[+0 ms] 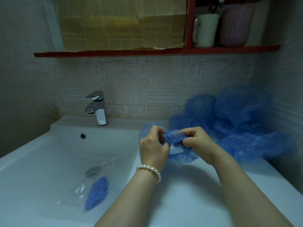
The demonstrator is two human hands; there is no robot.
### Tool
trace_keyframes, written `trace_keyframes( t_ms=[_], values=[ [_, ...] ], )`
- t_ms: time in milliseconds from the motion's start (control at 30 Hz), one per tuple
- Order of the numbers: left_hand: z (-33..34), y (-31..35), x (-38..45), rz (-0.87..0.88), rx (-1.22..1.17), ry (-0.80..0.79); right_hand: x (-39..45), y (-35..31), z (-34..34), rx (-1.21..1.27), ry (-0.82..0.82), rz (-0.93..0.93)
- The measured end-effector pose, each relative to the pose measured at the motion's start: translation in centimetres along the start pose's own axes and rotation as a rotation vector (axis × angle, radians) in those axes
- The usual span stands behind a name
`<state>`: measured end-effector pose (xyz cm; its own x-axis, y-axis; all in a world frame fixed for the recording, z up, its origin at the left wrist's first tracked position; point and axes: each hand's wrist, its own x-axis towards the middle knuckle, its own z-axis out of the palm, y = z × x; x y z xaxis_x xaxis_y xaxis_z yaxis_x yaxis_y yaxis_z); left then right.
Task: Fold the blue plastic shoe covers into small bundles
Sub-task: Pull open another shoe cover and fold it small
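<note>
A crumpled blue plastic shoe cover hangs between both hands above the right rim of the white sink. My left hand, with a pearl bracelet on the wrist, pinches its left part. My right hand grips its right part with curled fingers. A loose pile of blue shoe covers lies on the counter at the right, against the wall. A folded blue bundle sits inside a clear plastic bag in the basin.
The white sink has a chrome faucet at the back and a drain in the basin. Above, a red shelf carries a cardboard sheet, a white mug and a pink holder.
</note>
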<state>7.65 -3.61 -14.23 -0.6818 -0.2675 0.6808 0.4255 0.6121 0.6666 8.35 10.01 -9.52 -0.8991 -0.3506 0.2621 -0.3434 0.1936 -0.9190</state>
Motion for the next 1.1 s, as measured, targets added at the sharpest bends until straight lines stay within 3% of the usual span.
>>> trace_keyframes(
  t_ms=[67,133,200,267,333,533,600,667,833,933,1100],
  values=[
    [-0.2,0.1,0.0,-0.015,-0.02,0.002,0.5,0.5,-0.5,-0.013,0.12,0.005],
    [-0.4,0.2,0.1,0.006,-0.012,0.021,1.0,1.4,-1.0,-0.055,0.375,-0.022],
    [-0.5,0.1,0.2,-0.041,-0.008,-0.039,1.3,2.2,-2.0,-0.132,0.654,-0.046],
    [-0.5,0.2,0.1,-0.128,-0.044,-0.129,1.1,2.6,-3.0,-0.218,0.785,-0.051],
    [-0.7,0.6,0.2,-0.251,-0.188,-0.161,0.9,2.7,-3.4,-0.384,0.753,-0.083],
    [-0.7,1.7,0.6,-0.502,-0.614,-0.223,1.2,2.0,-0.4,-0.544,0.281,-0.036],
    [-0.6,1.6,0.6,-0.518,-0.633,-0.232,1.2,1.7,-0.1,-0.486,0.21,-0.003],
    [-0.6,1.5,0.5,-0.437,-0.505,-0.23,1.1,1.5,-0.3,-0.469,0.179,0.022],
    [-1.0,1.6,0.3,-0.294,-0.324,-0.301,1.2,1.6,-1.3,-0.329,0.399,0.075],
    [-1.3,1.7,0.3,-0.22,-0.068,-0.363,1.2,2.0,-2.5,-0.256,0.561,0.182],
    [-3.1,2.8,0.4,-0.041,0.341,-0.483,1.1,2.9,-3.0,-0.503,0.588,0.282]
  ],
)
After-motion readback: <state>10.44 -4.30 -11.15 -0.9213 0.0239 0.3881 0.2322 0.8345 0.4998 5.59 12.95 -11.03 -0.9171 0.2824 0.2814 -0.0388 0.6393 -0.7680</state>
